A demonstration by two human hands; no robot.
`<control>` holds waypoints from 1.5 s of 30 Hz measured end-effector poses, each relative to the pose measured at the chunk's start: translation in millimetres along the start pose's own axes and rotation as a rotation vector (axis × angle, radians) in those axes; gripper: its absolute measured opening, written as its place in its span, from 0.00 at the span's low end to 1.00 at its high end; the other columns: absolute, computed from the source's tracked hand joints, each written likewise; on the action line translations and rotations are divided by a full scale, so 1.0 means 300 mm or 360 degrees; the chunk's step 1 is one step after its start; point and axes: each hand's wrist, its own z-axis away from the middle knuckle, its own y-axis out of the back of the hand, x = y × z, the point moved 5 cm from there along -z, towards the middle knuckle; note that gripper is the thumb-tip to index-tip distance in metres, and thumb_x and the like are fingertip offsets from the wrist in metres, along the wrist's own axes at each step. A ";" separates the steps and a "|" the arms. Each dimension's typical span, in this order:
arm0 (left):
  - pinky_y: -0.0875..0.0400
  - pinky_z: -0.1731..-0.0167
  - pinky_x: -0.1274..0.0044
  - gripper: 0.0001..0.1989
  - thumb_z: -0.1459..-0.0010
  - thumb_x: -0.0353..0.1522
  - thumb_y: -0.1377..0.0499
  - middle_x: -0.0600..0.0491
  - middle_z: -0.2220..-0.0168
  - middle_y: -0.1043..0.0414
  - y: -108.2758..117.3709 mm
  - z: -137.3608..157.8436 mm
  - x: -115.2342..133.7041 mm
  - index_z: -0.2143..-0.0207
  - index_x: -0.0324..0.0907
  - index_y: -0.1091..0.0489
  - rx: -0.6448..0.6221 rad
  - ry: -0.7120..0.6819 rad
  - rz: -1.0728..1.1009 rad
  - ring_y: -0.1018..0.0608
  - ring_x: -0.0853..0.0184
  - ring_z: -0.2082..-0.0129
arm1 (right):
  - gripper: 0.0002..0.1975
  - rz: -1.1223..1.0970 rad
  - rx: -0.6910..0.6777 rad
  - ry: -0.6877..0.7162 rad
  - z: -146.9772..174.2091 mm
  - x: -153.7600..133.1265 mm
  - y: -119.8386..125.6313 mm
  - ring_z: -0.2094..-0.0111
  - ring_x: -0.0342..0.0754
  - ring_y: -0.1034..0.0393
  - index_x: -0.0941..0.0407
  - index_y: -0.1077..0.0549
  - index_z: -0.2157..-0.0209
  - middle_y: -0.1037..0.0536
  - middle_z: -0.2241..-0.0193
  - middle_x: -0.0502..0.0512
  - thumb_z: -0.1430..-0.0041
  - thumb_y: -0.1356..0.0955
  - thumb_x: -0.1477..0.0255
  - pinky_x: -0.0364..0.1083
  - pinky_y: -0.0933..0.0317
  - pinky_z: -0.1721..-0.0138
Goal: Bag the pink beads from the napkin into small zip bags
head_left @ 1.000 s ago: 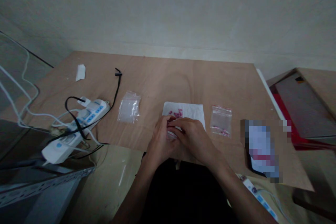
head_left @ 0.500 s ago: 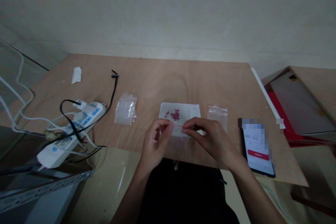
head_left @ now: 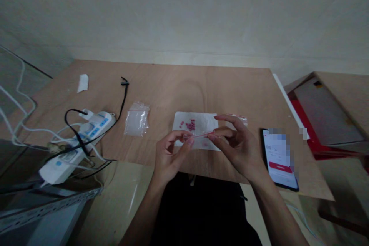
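Observation:
Over the near edge of a white paper sheet (head_left: 180, 117), a clear zip bag (head_left: 200, 136) with a red seal line stretches between my hands. My left hand (head_left: 170, 157) pinches one end of the seal between thumb and fingers. At the other end, my right hand (head_left: 240, 150) grips it with thumb and index finger, the other fingers curled or raised. Small dark pink beads (head_left: 190, 125) lie in a loose cluster on the paper, just beyond my fingers. The bag's lower part is see-through and hard to make out; a faint pink spot shows there.
A stack of clear zip bags (head_left: 136, 119) lies left of the paper; another zip bag (head_left: 242, 119) is partly behind my right hand. A phone (head_left: 279, 161) rests at right. A power strip (head_left: 98, 127) with tangled cables occupies the left edge. A paper scrap (head_left: 83, 83) lies far left.
My right hand has lifted and opened its outer fingers, shifting its hold along the bag's top. The bag's red seal line now shows more plainly. The view has shifted slightly.

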 end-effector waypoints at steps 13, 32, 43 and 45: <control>0.26 0.62 0.74 0.11 0.47 0.40 0.36 0.49 0.67 0.19 -0.052 -0.003 -0.024 0.67 0.41 0.24 -0.0230 0.0143 0.0074 0.20 0.65 0.66 | 0.10 -0.0111 -0.0022 -0.0106 0.028 0.062 -0.040 0.77 0.41 0.31 0.55 0.26 0.78 0.25 0.80 0.48 0.50 0.26 0.67 0.42 0.36 0.72; 0.24 0.61 0.68 0.18 0.41 0.45 0.43 0.48 0.69 0.18 -0.042 -0.016 -0.035 0.69 0.42 0.20 -0.0496 0.0238 -0.0055 0.18 0.60 0.66 | 0.15 0.0188 0.0034 -0.0060 0.053 0.084 0.024 0.74 0.48 0.26 0.54 0.20 0.74 0.22 0.79 0.52 0.42 0.32 0.59 0.44 0.32 0.71; 0.42 0.42 0.53 0.44 0.53 0.51 0.37 0.26 0.45 0.34 0.414 -0.247 -0.145 0.45 0.25 0.37 0.0766 0.0168 -0.1620 0.35 0.39 0.40 | 0.25 0.1452 0.0735 -0.0002 -0.066 0.163 0.376 0.75 0.51 0.28 0.58 0.23 0.54 0.21 0.67 0.62 0.40 0.37 0.54 0.52 0.33 0.69; 0.39 0.44 0.54 0.37 0.50 0.51 0.39 0.28 0.49 0.30 0.415 -0.263 -0.153 0.50 0.27 0.33 0.0683 0.0181 -0.1623 0.32 0.39 0.43 | 0.28 0.1717 0.0774 0.0106 -0.071 0.175 0.384 0.62 0.60 0.26 0.59 0.25 0.51 0.23 0.58 0.69 0.40 0.38 0.51 0.60 0.33 0.58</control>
